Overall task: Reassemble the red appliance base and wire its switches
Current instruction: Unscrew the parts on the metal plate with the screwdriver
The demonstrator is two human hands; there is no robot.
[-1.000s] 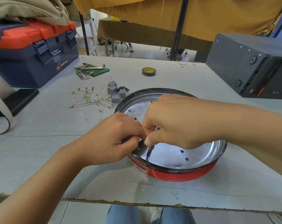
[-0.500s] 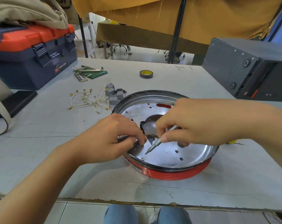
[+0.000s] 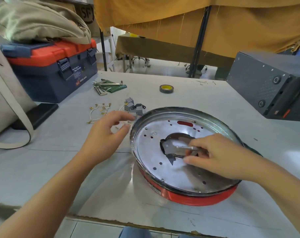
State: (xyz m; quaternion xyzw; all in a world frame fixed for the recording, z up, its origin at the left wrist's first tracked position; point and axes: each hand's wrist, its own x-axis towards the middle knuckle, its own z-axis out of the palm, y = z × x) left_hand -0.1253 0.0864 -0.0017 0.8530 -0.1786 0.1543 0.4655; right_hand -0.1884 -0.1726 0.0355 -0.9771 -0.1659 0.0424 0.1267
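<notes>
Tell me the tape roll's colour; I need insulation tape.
Black with a yellow core, tape roll, head view.

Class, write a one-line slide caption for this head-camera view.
Right hand holds a screwdriver over the red base; left hand reaches toward grey switches.

The round appliance base (image 3: 194,197) has a red side wall, a black rim and a shiny silver plate dotted with small dark holes. A pale grey bench (image 3: 60,169) carries a navy toolbox with an orange lid (image 3: 49,66), a black tape roll with a yellow core (image 3: 166,88), grey switch blocks (image 3: 133,106) and white wires with gold terminals (image 3: 98,111).
</notes>
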